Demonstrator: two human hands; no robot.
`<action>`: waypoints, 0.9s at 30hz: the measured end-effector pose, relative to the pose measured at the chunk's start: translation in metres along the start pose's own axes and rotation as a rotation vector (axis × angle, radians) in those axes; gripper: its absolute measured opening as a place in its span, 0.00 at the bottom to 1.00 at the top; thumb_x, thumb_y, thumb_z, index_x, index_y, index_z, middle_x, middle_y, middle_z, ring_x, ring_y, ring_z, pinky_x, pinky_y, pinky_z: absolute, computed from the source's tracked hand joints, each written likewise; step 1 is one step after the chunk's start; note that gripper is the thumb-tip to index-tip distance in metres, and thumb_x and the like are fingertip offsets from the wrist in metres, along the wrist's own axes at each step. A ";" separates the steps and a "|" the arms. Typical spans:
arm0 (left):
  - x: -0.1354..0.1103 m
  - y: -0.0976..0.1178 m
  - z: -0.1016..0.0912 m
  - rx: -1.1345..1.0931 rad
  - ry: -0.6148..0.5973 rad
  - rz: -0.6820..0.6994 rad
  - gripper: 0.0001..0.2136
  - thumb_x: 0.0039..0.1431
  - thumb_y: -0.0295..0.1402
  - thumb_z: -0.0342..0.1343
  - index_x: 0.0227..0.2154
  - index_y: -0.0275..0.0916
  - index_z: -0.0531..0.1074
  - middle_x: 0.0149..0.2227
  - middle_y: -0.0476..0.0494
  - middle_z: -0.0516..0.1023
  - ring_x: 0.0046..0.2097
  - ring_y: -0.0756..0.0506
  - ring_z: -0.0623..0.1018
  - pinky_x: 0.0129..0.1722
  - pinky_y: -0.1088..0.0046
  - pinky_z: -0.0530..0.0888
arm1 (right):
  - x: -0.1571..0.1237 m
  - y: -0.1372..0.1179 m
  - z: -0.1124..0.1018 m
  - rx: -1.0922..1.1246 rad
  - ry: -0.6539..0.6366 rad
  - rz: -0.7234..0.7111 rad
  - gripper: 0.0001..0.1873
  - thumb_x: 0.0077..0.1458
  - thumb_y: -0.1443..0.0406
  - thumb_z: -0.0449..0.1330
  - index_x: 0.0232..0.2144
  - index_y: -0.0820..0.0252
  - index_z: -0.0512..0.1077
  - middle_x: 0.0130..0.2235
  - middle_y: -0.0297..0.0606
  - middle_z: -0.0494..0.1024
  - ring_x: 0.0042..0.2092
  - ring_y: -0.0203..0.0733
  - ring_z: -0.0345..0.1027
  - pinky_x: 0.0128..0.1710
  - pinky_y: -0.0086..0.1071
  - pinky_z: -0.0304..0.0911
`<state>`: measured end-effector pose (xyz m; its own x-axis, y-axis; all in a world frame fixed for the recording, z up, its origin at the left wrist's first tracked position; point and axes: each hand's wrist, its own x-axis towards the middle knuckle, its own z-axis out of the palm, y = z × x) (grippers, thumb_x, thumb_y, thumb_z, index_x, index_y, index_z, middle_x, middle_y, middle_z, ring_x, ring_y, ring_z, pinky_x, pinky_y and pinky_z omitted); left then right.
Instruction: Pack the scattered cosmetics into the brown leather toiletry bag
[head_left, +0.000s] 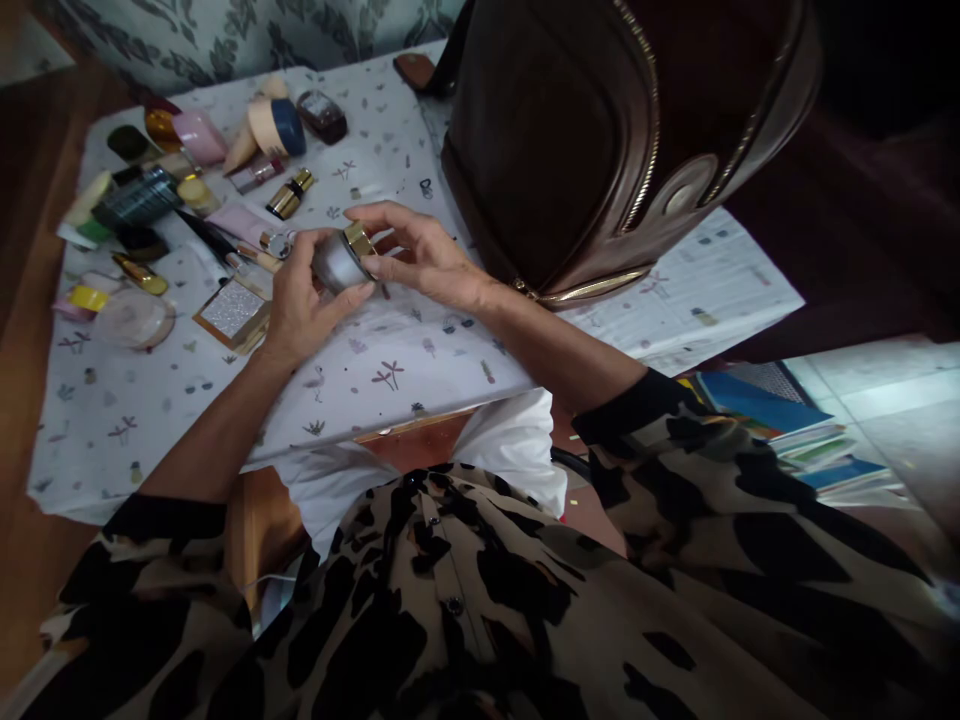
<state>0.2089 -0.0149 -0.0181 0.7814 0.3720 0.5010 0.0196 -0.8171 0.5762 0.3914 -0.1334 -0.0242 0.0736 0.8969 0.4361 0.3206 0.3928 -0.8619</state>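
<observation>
A frosted cosmetic jar (339, 266) with a gold lid (360, 238) is held tilted above the patterned cloth. My left hand (301, 300) is closed around the jar's body, thumb along its lower side. From the other side, my right hand (424, 258) grips the gold lid between thumb and fingers. Whether the lid is loose or tight on the jar I cannot tell. Just beside my left hand lies a glittery compact (234, 312). Makeup brushes (251, 255) and a pink tube (244, 225) lie behind it.
Several cosmetics crowd the table's left side, among them a blue-lidded jar (276, 127), a gold-capped bottle (290, 193) and a clear round jar (136, 318). A big brown leather backpack (555, 150) stands at the back right. Books (780, 410) are stacked at the lower right.
</observation>
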 end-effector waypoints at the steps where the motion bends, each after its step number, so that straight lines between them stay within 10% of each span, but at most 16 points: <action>1: 0.000 0.000 0.000 -0.018 0.005 -0.009 0.28 0.57 0.56 0.60 0.54 0.46 0.63 0.49 0.46 0.75 0.56 0.39 0.75 0.54 0.58 0.74 | 0.000 -0.001 0.000 0.011 -0.006 -0.003 0.32 0.60 0.47 0.61 0.60 0.54 0.62 0.54 0.38 0.71 0.53 0.40 0.67 0.53 0.35 0.68; 17: -0.001 0.000 0.005 0.180 -0.024 0.092 0.32 0.59 0.52 0.60 0.60 0.50 0.54 0.59 0.38 0.66 0.64 0.32 0.67 0.62 0.43 0.67 | 0.004 -0.002 0.008 0.322 0.239 0.248 0.19 0.53 0.54 0.70 0.39 0.62 0.74 0.31 0.34 0.73 0.34 0.36 0.71 0.28 0.24 0.68; 27: 0.001 -0.004 0.005 0.168 0.036 0.137 0.33 0.59 0.58 0.57 0.59 0.45 0.57 0.55 0.41 0.68 0.59 0.38 0.70 0.60 0.48 0.69 | 0.001 -0.009 0.004 0.313 0.133 0.197 0.28 0.47 0.51 0.73 0.46 0.57 0.72 0.40 0.33 0.76 0.38 0.36 0.72 0.33 0.27 0.70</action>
<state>0.2126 -0.0135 -0.0235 0.7613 0.2654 0.5916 0.0206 -0.9218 0.3870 0.3851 -0.1354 -0.0170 0.2329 0.9354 0.2661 -0.0141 0.2769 -0.9608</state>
